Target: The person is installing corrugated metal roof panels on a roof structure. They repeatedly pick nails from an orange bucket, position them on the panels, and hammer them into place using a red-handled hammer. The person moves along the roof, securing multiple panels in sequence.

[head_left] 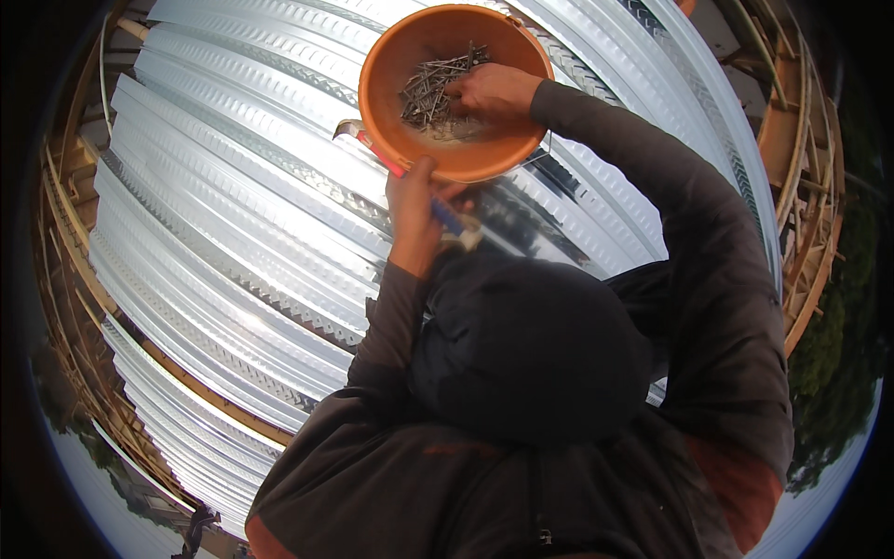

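Observation:
An orange bucket [391,65] with loose nails [424,88] inside sits at the upper middle. My right hand [494,93] reaches into it, fingers curled among the nails; what they pinch is hidden. My left hand [414,205] is closed around a hammer [380,149] with a red and blue handle, held against the lower left side of the bucket, its metal head pointing up-left. My dark-clothed knee [531,345] is below both hands.
Ribbed silver metal sheets [223,186] cover the surface beneath me, with wooden framing [787,140] along both curved edges. A person [194,529] in dark clothing is far off at the lower left. Trees [829,345] show beyond the right edge.

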